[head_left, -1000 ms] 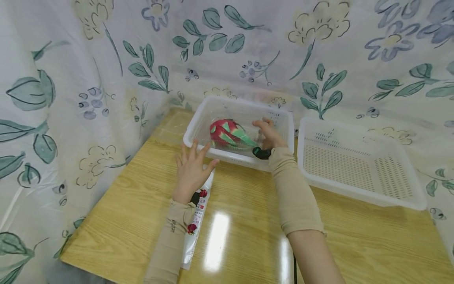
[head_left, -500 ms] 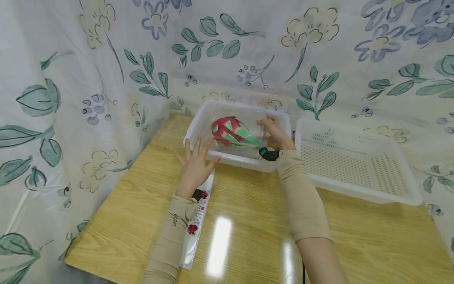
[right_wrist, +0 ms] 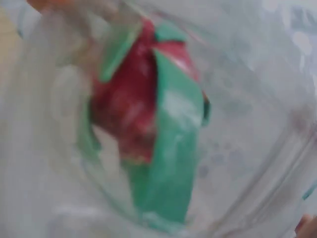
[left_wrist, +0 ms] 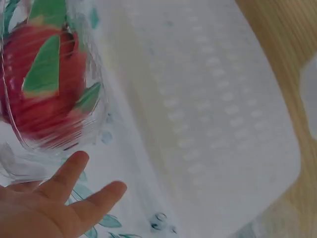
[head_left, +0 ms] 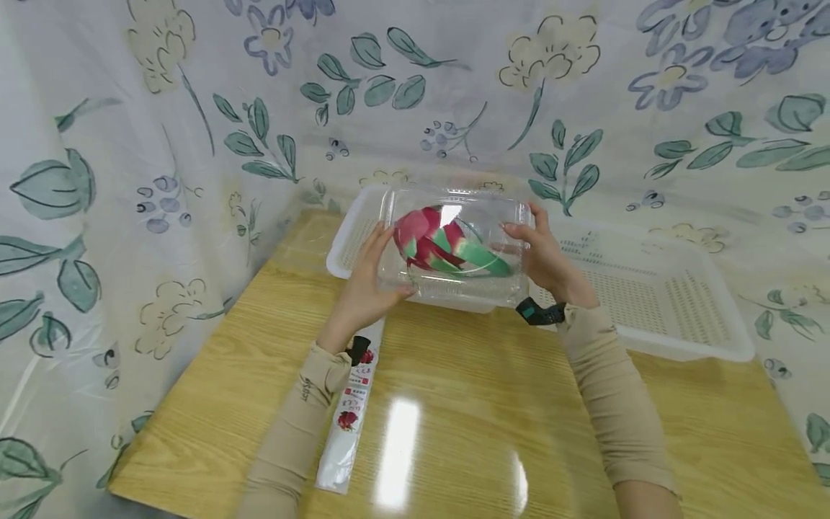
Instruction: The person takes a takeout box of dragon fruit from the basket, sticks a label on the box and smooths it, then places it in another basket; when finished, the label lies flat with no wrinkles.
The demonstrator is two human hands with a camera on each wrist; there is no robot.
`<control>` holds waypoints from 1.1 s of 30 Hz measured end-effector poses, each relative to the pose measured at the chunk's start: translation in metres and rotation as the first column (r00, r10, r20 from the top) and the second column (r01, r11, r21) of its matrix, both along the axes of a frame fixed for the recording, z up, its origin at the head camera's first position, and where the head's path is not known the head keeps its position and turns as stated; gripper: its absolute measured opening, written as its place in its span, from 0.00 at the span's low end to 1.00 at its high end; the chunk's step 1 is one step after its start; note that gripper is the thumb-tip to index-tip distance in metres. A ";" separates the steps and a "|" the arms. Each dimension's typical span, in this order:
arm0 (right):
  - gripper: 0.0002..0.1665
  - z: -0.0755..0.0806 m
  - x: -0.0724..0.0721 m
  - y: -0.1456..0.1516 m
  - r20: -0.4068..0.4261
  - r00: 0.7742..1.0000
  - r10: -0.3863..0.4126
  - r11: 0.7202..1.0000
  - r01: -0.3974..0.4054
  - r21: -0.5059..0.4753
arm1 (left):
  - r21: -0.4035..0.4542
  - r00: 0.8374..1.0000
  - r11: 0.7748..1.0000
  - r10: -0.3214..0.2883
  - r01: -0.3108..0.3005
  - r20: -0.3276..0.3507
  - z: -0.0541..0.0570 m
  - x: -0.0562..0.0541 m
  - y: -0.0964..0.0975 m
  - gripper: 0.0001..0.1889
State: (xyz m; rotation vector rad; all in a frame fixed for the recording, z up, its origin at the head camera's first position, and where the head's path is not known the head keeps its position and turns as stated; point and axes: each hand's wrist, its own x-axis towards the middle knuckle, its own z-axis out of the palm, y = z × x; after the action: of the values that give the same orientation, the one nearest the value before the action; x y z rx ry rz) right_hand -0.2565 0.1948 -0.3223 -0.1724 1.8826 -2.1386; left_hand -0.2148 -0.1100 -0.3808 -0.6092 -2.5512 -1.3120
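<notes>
A clear plastic box (head_left: 499, 241) with a pink and green dragon fruit (head_left: 437, 241) inside is raised over the left white basket (head_left: 346, 238). My right hand (head_left: 547, 252) grips the box's right end, thumb on top. At the other end my left hand (head_left: 366, 288) touches the box, its thumb along the near edge. In the left wrist view the left fingers (left_wrist: 99, 201) are straight and spread at the box's end. The right wrist view looks through blurred clear plastic at the dragon fruit (right_wrist: 126, 109); most of the right hand is hidden there.
Another white basket (head_left: 733, 324) stands to the right. Under the left forearm a long white strip (head_left: 337, 461) with printed dragon fruits lies on the wooden table (head_left: 467, 418). A floral sheet (head_left: 415, 144) hangs behind and at the left.
The clear plastic box with the dragon fruit has come up out of the left basket toward me. My right hand moved right with its end; my left hand left the basket rim for the box.
</notes>
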 end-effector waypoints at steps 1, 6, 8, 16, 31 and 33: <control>0.33 0.002 0.008 0.004 -0.003 1.000 0.005 1.000 -0.005 -0.007 | 0.026 0.999 0.999 -0.031 0.032 -0.013 0.002 0.002 0.003 0.56; 0.31 0.010 0.049 0.023 -0.031 0.999 0.027 1.000 -0.027 -0.003 | 0.111 0.987 0.982 -0.149 0.156 -0.067 0.011 0.021 0.017 0.66; 0.32 0.011 0.065 0.029 -0.052 0.998 0.017 1.000 -0.017 -0.001 | 0.152 0.983 0.972 -0.172 0.180 -0.064 0.014 0.029 0.023 0.68; 0.38 0.001 0.117 0.035 -0.122 0.986 -0.113 0.993 0.115 0.008 | 0.249 0.975 0.942 -0.221 0.223 -0.038 0.010 0.061 0.041 0.73; 0.41 -0.064 0.174 0.023 -0.312 0.943 -0.114 0.907 0.227 0.355 | 0.243 0.979 0.969 -0.089 0.043 0.184 -0.040 0.114 0.051 0.74; 0.41 -0.073 0.182 0.023 -0.305 0.942 -0.137 0.891 0.252 0.377 | 0.221 0.974 0.975 -0.072 0.023 0.216 -0.046 0.119 0.053 0.73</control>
State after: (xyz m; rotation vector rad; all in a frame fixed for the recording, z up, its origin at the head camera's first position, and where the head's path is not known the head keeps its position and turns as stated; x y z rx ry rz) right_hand -0.0743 0.2181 -0.3957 -0.1984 2.5666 -1.8475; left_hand -0.0957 -0.0573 -0.4265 -0.5082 -2.5240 -1.7381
